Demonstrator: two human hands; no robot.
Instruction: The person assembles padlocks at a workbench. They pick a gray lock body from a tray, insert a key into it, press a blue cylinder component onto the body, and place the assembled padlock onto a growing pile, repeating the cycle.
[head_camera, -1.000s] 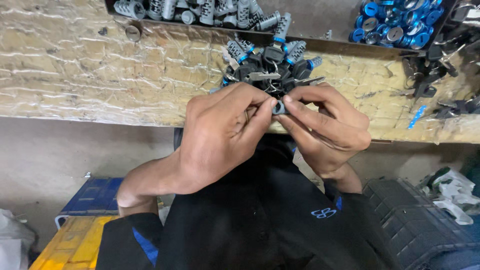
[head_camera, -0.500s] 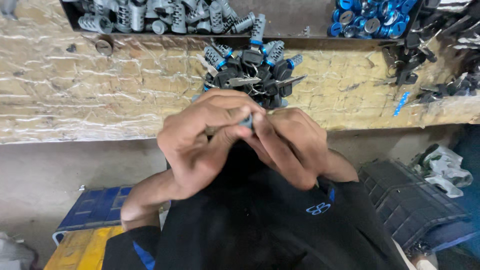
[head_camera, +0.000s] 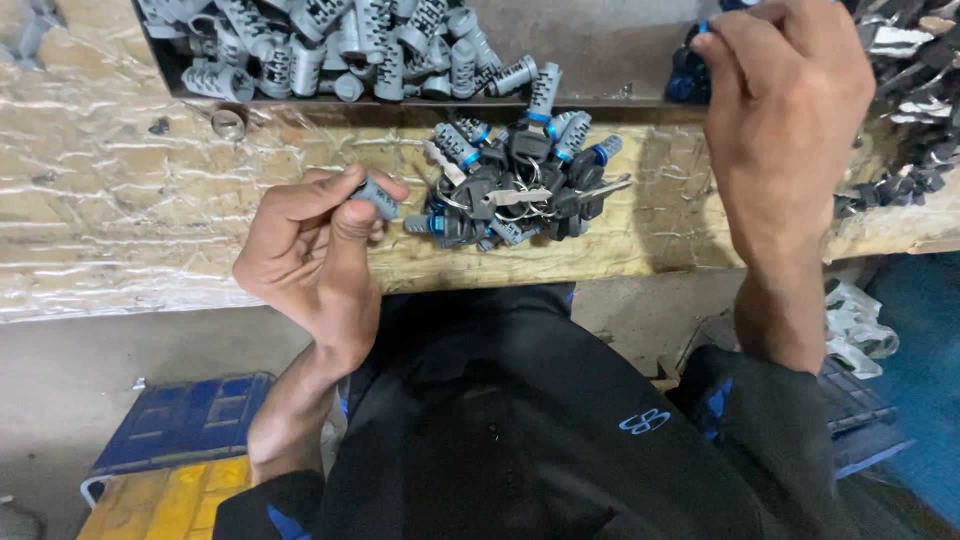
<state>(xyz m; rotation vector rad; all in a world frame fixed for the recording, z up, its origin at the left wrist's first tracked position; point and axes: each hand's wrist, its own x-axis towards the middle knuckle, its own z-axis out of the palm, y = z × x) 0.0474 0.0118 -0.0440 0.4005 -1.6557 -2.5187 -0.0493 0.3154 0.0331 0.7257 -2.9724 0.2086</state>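
Left hand (head_camera: 318, 250) pinches a small grey lock cylinder (head_camera: 376, 196) between thumb and fingers, above the surface (head_camera: 120, 220) edge. Right hand (head_camera: 785, 110) reaches up right, fingers curled; grip unclear. Between them, a heap of keyed cylinders (head_camera: 515, 185). Tray (head_camera: 620, 40) behind holds grey cylinders (head_camera: 340, 45).

Small grey lock cylinder (head_camera: 376, 196), lying tilted, pinched between thumb and fingers of the left hand (head_camera: 315, 250) just above the worktop (head_camera: 130, 230).
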